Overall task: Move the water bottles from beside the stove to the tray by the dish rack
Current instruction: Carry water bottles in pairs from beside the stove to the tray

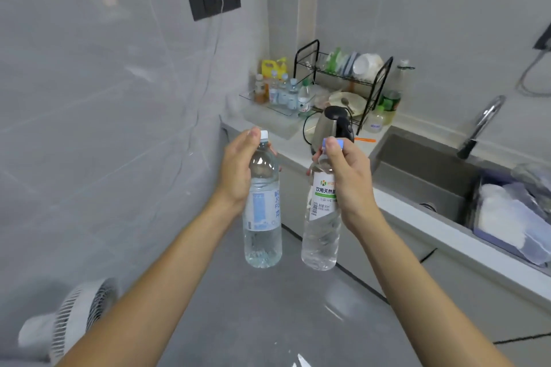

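Grey-tiled kitchen; a pale counter (301,155) runs along the right wall to the far corner, with a sink (417,176) let into it. At the far end of the counter stands a black dish rack (343,80), loaded with bowls and plates. Just left of it, against the corner, a clear tray (247,96) already carries several upright bottles. A steel kettle (328,125) sits on the counter in front of the rack. A white fan (77,316) stands on the floor below left.

Both task bottles are in the air, over the floor and short of the counter. The left hand (238,170) is closed round the upper body of the left bottle (262,217), thumb up by the white cap. The right hand (346,176) grips the right bottle (322,217) at its neck and shoulder, thumb on the blue cap. Both hang near upright, side by side but apart, likely so they can be set down standing.

Judgement: carry in progress. No stove in view. The tray is crowded; free space looks limited, so placement calls for care to avoid toppling the bottles already there.
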`<move>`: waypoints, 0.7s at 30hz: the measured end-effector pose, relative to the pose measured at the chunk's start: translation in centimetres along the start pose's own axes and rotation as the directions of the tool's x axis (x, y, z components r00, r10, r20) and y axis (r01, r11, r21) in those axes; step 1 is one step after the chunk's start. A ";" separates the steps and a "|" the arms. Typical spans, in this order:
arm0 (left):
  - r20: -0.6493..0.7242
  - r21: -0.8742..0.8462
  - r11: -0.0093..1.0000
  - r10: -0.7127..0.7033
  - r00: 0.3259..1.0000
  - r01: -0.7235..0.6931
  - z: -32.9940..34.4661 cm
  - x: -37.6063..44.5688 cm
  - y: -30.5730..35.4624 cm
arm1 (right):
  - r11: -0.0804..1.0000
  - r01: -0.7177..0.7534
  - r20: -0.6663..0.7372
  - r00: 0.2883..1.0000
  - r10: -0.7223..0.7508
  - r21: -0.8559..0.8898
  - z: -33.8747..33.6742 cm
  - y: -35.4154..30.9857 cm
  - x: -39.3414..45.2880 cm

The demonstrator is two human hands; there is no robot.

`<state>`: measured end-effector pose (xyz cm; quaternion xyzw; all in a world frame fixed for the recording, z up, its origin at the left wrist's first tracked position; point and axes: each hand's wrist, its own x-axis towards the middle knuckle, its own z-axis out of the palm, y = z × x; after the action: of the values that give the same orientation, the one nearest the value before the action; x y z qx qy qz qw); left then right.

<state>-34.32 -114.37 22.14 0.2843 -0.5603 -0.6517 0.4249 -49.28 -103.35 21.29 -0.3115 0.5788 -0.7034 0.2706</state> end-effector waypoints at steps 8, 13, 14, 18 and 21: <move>-0.143 -0.015 0.999 0.032 0.989 -0.034 -5.5 13.6 -2.7 | 0.998 -0.065 0.141 0.988 0.061 0.026 7.4 5.4 14.6; -0.104 -0.030 0.999 0.036 0.994 -0.040 -8.5 25.3 -4.4 | 0.998 -0.067 0.130 0.989 0.069 -0.022 12.6 7.7 24.7; -0.087 -0.031 0.999 0.026 0.996 -0.029 -9.0 27.6 -4.4 | 0.997 -0.067 0.116 0.991 0.071 -0.036 13.5 8.0 26.7; -0.032 0.002 1.000 0.013 0.999 -0.013 -10.3 36.5 -4.3 | 0.997 -0.051 0.046 0.997 0.054 -0.062 16.2 9.2 34.5; 0.016 0.079 0.996 0.033 0.999 -0.034 -10.2 42.0 -5.1 | 0.993 -0.029 0.026 0.999 0.032 -0.116 16.9 10.8 39.3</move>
<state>-46.93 -155.99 19.43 0.2867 -0.5936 -0.6238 0.4200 -62.26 -145.38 17.91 -0.3274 0.6193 -0.6602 0.2709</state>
